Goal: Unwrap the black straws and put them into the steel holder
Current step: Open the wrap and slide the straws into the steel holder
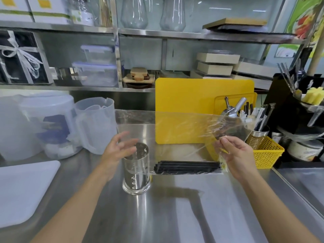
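Your right hand (236, 155) pinches the raised clear wrap (184, 127), the black straws (185, 166) lying on the desk (192, 207) just below-left of that grip, while your left hand (117, 148), fingers spread, hovers over the steel holder (136, 172).

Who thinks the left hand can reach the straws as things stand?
Probably yes: the left hand is open over the holder, with the straws just beside it, though loose wrap may partly cover them.

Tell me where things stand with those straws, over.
Left hand open by holder rim. Right hand pinching wrap, lifted. Straws flat on counter beside holder, none inside. Loose wrap reaches holder.
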Demonstrator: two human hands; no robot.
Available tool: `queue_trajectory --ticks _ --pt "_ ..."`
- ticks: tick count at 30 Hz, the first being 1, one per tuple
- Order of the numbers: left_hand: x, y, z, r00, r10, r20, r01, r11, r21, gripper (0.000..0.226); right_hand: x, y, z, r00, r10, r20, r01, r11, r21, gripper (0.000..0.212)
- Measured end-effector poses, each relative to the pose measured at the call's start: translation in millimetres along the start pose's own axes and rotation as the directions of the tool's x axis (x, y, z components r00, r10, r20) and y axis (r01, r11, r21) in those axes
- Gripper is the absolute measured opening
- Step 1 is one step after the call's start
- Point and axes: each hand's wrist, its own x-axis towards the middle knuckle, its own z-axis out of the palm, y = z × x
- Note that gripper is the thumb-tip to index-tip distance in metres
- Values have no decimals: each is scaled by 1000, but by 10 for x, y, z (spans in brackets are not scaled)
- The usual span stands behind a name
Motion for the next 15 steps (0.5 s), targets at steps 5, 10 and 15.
queue_trajectory --ticks 5,10,15 --pt "142 266 142 993 108 -50 -103 990 95 14 28 -98 72 999 -36 -24 33 996 -84 61" --pt "263 420 154 990 106 -91 -103 994 39 13 71 -236 163 997 -75 -5 73 978 -195 50" --pt "374 693 175 934 259 -245 -241 965 102 82 94 -248 248 997 -81 -16 77 981 -178 51"
